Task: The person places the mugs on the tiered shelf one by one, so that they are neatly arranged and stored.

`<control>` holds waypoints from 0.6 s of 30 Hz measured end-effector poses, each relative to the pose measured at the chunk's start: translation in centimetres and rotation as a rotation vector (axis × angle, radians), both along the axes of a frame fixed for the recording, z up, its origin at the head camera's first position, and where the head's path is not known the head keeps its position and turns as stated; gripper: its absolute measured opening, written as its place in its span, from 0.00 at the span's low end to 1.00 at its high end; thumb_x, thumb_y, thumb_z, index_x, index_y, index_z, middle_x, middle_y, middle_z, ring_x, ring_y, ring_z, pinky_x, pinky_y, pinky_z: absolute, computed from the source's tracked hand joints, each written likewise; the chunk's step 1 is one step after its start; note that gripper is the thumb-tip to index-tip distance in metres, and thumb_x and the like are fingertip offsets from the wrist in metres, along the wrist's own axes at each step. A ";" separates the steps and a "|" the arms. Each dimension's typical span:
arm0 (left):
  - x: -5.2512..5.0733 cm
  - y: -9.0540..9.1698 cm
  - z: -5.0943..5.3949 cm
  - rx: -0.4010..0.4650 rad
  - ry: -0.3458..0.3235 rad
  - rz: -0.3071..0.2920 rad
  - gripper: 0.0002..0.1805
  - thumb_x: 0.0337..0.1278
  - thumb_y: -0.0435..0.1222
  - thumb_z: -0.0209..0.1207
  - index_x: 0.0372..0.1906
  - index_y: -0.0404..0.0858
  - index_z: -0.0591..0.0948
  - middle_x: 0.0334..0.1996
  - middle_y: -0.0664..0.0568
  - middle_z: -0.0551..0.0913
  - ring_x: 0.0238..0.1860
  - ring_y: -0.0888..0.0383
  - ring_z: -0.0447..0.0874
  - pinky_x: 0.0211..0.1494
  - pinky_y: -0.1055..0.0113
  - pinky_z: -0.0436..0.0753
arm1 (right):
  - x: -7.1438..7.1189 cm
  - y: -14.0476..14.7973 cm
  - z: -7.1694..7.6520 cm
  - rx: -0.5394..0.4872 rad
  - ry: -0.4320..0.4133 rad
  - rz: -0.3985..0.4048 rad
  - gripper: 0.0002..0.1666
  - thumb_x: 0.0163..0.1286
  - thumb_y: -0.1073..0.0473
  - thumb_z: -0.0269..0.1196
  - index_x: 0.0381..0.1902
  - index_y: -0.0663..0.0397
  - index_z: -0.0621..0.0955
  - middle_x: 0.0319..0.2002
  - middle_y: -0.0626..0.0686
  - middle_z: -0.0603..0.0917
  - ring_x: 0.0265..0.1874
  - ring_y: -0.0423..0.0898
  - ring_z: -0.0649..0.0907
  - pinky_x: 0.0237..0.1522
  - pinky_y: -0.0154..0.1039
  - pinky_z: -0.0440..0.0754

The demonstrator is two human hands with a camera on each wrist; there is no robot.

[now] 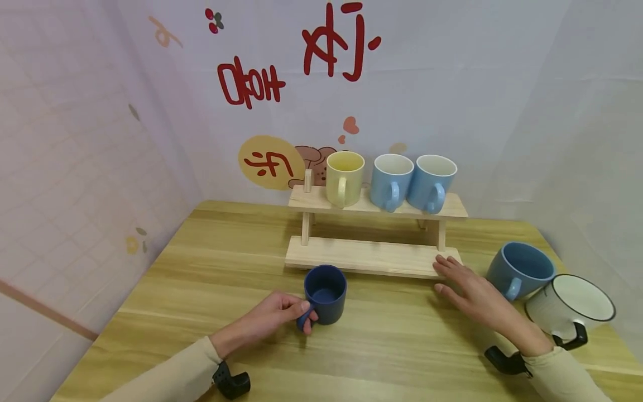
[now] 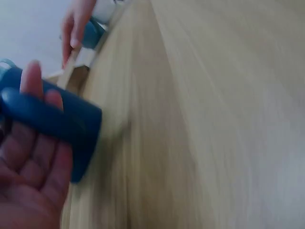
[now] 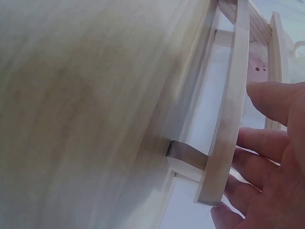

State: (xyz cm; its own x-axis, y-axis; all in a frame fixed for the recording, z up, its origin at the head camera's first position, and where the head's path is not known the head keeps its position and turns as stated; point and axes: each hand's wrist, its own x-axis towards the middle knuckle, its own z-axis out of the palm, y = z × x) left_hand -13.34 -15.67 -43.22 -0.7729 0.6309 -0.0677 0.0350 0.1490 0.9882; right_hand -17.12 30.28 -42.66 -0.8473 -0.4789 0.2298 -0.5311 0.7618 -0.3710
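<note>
The left hand [image 1: 281,312] holds a navy mug [image 1: 329,314] by its handle, gripping from the mug's eight o'clock in the head view. The wooden rack [image 1: 361,257] stands at the mug's one o'clock. A yellow mug [image 1: 354,192] and two light-blue mugs [image 1: 383,187] are already on its upper tier; the navy one, plus a blue mug [image 1: 498,273] and white mug [image 1: 545,311] at the right hand's [image 1: 474,293] two and three o'clock, seem left to shelve. The left-wrist view shows fingers hooked through the handle. The right-wrist view shows relaxed, extended fingers at the rack's edge.
</note>
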 end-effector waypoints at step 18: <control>1.5 0.5 3.6 -0.003 -0.040 0.258 0.22 0.83 0.41 0.49 0.43 0.23 0.80 0.32 0.53 0.82 0.45 0.54 0.79 0.62 0.58 0.71 | -0.1 0.0 0.0 -0.001 0.000 -0.002 0.31 0.76 0.53 0.65 0.70 0.64 0.75 0.73 0.67 0.70 0.71 0.72 0.67 0.66 0.69 0.67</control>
State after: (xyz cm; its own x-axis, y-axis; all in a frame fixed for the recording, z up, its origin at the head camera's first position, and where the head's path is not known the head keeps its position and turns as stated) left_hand -11.79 -15.16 -39.64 -0.9051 0.4126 -0.1026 -0.0432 0.1510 0.9876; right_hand -17.18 30.27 -42.64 -0.8480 -0.4773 0.2304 -0.5300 0.7623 -0.3715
